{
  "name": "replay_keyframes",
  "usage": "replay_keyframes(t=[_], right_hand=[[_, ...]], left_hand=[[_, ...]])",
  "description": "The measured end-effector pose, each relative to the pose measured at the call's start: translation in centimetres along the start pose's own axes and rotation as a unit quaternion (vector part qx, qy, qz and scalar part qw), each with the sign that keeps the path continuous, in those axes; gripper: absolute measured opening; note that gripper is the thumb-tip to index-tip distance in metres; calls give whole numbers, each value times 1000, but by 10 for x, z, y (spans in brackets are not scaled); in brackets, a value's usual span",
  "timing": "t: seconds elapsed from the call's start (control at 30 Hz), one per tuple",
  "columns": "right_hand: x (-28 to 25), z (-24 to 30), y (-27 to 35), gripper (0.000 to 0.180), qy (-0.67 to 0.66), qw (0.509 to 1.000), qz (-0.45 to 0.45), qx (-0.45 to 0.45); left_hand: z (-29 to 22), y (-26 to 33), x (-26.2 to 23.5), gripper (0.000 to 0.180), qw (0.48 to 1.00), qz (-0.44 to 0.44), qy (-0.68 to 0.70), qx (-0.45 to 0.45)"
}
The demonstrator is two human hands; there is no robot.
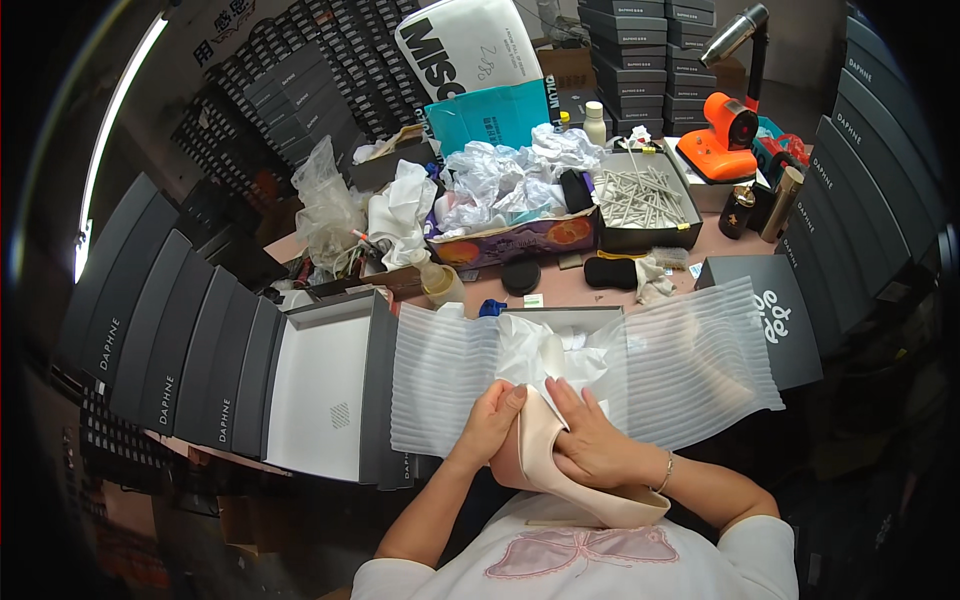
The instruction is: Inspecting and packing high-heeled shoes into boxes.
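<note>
A cream high-heeled pump [541,472] is tilted close to my body, its heel end up and its toe low to the right. My left hand [490,425] is closed round the heel end, with the thumb along its edge. Over the shoe's opening lies my right hand [597,445], gripping its edge, with part of the hand inside and two fingers reaching past the rim. Just beyond is an open shoe box [603,318] with white tissue paper [520,340]. A pale rounded piece, perhaps another shoe, partly shows in the tissue.
Ribbed foam sheet [700,365] spreads over both sides of the box. A box lid [320,385] stands at left beside stacked dark shoe boxes [190,350]. Behind are a carton of crumpled paper [510,245], a tray of white sticks [640,195] and an orange heat-gun-like tool [715,145].
</note>
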State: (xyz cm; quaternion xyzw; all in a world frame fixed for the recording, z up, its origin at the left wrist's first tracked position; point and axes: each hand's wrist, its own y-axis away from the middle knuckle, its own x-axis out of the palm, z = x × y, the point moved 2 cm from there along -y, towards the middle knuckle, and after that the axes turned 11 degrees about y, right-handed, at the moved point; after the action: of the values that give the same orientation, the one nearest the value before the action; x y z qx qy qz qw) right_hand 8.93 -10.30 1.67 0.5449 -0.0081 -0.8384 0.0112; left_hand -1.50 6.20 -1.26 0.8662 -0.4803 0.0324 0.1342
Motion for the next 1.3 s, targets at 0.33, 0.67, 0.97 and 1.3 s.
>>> replay_keyframes(t=[0.33,0.67,0.97,1.3], right_hand=[[62,5,-25,33,44,992,-106,49],[48,12,-14,42,-98,983,-154,35],[18,11,9,40,-69,987,-51,-137],[8,11,10,71,-114,975,148,-119]], left_hand=[[9,18,-17,39,993,-55,-108,13],[4,16,-8,38,997,-16,-66,26],[21,18,-21,36,999,-12,32,-11],[16,20,-8,35,999,-22,-45,18]])
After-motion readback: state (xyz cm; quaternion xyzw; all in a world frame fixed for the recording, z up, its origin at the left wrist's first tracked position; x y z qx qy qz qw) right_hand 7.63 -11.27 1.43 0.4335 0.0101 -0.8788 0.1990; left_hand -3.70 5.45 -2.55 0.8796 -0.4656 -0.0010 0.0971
